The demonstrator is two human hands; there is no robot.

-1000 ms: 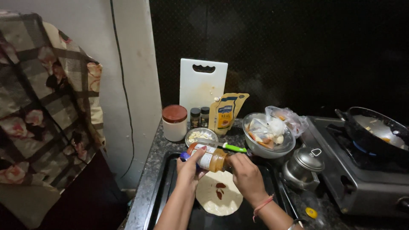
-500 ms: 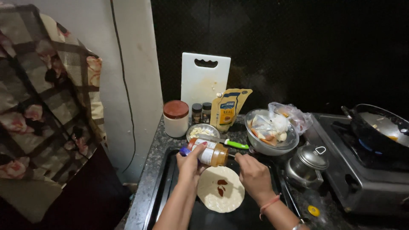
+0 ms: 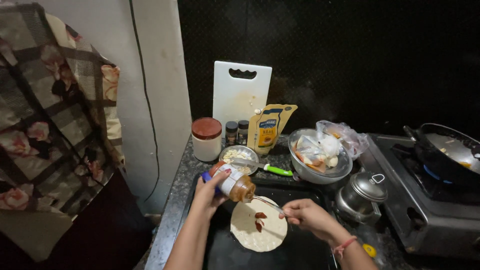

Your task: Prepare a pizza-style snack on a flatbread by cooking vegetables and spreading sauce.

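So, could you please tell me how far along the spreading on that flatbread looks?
Done: the flatbread lies on the dark tray, with a few red dabs of sauce at its centre. In hand: the left hand tilts the sauce jar while the right hand works a spoon at its mouth. Left: most of the flatbread is bare.

We have a single view, worn on the head, looking down and forward over our own forearms at a dark kitchen counter. It sits close above the black tray, facing the dark back wall; a stove edges in at the right.
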